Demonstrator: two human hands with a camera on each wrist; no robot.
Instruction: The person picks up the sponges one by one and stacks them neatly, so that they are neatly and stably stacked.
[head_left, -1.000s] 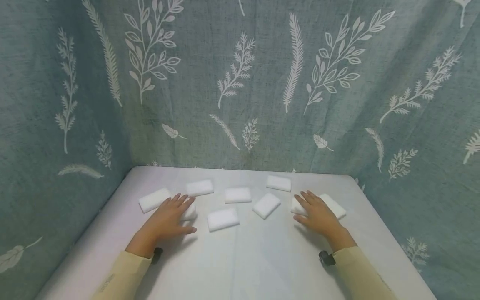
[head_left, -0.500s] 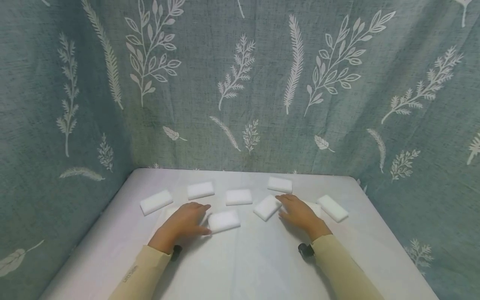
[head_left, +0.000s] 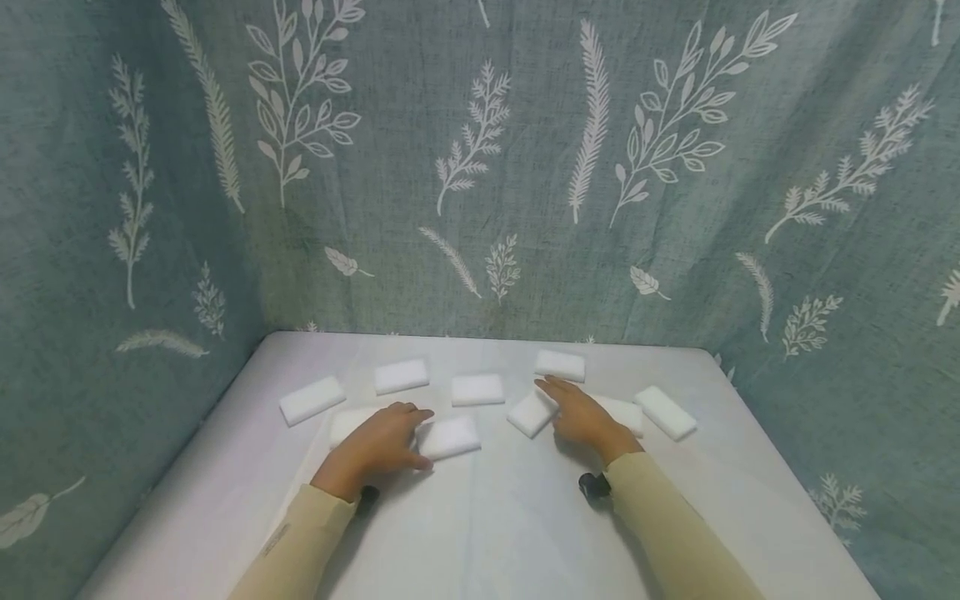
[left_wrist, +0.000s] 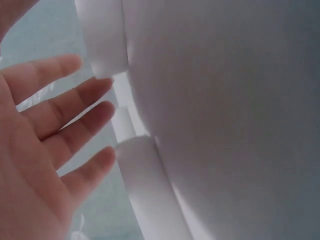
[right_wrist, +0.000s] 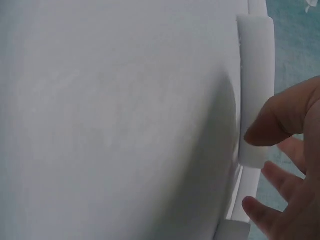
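Several white rectangular blocks, like melamine sponges, lie scattered on a white table. My left hand (head_left: 386, 442) is just left of the front middle sponge (head_left: 453, 437), thumb and fingertips near its left end. Another sponge (head_left: 348, 423) is partly hidden behind that hand. In the left wrist view the fingers (left_wrist: 75, 105) are spread and hold nothing. My right hand (head_left: 587, 419) hovers at the right side of the slanted sponge (head_left: 529, 414). In the right wrist view its thumb overlaps a sponge (right_wrist: 257, 55); whether it touches cannot be told. A sponge (head_left: 624, 415) is partly covered by that hand.
Other sponges lie farther back: one at the left (head_left: 311, 400), another (head_left: 401, 377), a middle one (head_left: 477, 390), one at the back right (head_left: 560, 366) and one at the far right (head_left: 666, 412). A green leaf-patterned curtain (head_left: 405, 167) encloses the table (head_left: 510, 533).
Both hands have moved inward: the left hand rightward to the front middle sponge, the right hand leftward to the slanted sponge. The sponges look unmoved.
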